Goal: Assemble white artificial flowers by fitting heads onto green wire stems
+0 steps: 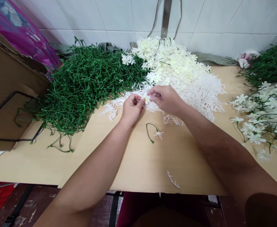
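Note:
A small white artificial flower [146,99] with a pale yellow centre is held between my two hands. My left hand [132,108] pinches it from the left with thumb and fingertips. From the right, the closed fingertips of my right hand [165,97] grip its edge; the exact hold is partly hidden. Just below the hands, a curved green stem [148,132] lies on the cardboard, with a white stamen piece [158,135] at one end. Beyond my right hand spreads a heap of white stamen pieces [204,91]. Loose white flower heads [169,56] are piled behind it.
Green plastic stems [88,78] form a large heap at left, beside a cardboard box [8,82] and a black wire frame [13,94]. Stemmed white flowers [254,132] lie at right, below more green stems [268,63]. A white sprig [173,179] lies near the cardboard's front edge.

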The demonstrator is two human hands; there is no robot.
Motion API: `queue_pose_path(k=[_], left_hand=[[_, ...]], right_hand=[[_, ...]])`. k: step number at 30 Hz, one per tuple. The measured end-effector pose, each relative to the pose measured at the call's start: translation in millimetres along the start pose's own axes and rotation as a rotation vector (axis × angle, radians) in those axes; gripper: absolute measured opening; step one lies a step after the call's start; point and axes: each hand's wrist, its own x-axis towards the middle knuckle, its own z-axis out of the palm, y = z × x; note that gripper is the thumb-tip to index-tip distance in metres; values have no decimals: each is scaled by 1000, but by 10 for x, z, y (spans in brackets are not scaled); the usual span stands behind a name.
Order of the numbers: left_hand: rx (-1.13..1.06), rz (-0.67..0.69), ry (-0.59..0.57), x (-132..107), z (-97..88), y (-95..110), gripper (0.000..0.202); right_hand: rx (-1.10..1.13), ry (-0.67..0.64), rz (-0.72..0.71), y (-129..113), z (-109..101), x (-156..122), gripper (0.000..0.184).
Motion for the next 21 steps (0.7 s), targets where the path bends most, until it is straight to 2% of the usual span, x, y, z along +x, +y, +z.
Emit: queue_pose_path(k=[3, 10, 21], left_hand=[[6, 0, -13, -1, -3, -4, 20], [18, 8, -32, -23, 17, 1, 18], [19, 25, -59, -15, 3, -23, 19]], right_hand=[[-32, 8, 16, 8, 28, -5, 10], [-157, 47, -46, 37, 94, -7, 11], [-317, 34, -104, 56, 193, -23, 13]])
